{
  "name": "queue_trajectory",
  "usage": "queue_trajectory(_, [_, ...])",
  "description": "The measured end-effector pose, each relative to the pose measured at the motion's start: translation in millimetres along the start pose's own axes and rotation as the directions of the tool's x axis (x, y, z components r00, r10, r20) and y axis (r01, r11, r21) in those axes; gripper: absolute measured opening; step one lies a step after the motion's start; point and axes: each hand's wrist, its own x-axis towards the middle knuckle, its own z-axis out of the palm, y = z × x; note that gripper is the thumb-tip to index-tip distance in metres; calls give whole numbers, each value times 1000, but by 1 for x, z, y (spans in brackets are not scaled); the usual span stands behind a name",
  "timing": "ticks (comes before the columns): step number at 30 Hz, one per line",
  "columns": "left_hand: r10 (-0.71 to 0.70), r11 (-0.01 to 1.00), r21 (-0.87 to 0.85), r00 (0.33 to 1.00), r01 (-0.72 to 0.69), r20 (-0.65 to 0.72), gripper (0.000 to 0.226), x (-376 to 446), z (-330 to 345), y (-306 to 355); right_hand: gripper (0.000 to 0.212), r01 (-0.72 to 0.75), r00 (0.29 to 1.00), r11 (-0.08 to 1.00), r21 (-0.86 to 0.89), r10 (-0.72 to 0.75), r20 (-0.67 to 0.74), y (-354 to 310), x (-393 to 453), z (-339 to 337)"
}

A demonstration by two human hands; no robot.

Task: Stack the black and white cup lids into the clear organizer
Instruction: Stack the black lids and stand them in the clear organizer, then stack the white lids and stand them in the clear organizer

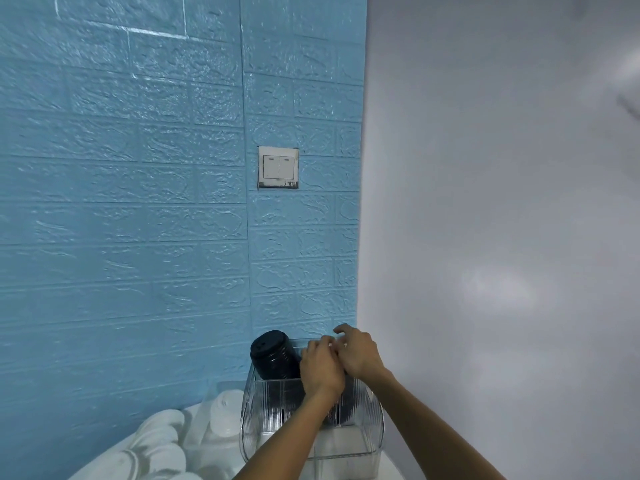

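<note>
No brand or writing can be read anywhere. The clear organizer [311,424] stands at the desk's [388,462] far edge against the blue brick-patterned wall [121,202], with a stack of black lids [273,355] leaning inside its left part. The left hand [320,370] and right hand [356,351] meet above its right part, fingers curled together; whatever they grip is hidden. White lids [156,441] lie blurred at the left, cut off by the frame. A wall switch [278,168] sits above.

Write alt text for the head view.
Both hands, left hand and right hand, meet over a clear organizer holding a stack of black lids. White lids lie left, below a blue brick-pattern wall.
</note>
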Motion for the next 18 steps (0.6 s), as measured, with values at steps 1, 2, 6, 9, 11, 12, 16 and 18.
queue_trajectory(1, [8, 996, -92, 1000, -11, -27, 29, -2, 0, 1, 38, 13, 1000, 998, 57, -11, -22, 1, -3, -1])
queue_trajectory(2, [18, 987, -160, 999, -25, -49, 30, -4, 0, 1, 38, 25, 999, 993, 115, -20, -47, 0, -6, -1])
queue_trajectory(6, [23, 941, -333, 991, -65, -130, 37, -17, -13, 9, 50, 85, 987, 951, 299, -39, -157, -11, -28, -9])
queue_trajectory(9, [10, 910, -405, 981, -88, -192, 43, -28, -30, 18, 59, 140, 980, 917, 374, -74, -186, -23, -51, -20])
queue_trajectory(11, [29, 881, -454, 973, -134, -230, 44, -38, -47, 23, 63, 183, 973, 878, 443, -96, -211, -35, -71, -29])
queue_trajectory(12, [40, 868, -472, 970, -153, -241, 45, -45, -56, 26, 64, 199, 970, 860, 470, -106, -218, -41, -81, -33])
queue_trajectory(16, [72, 823, -524, 956, -218, -284, 37, -84, -111, 40, 63, 242, 967, 812, 531, -156, -202, -66, -125, -48])
queue_trajectory(18, [118, 816, -514, 946, -266, -301, 28, -107, -143, 40, 54, 261, 964, 801, 539, -189, -186, -73, -151, -51])
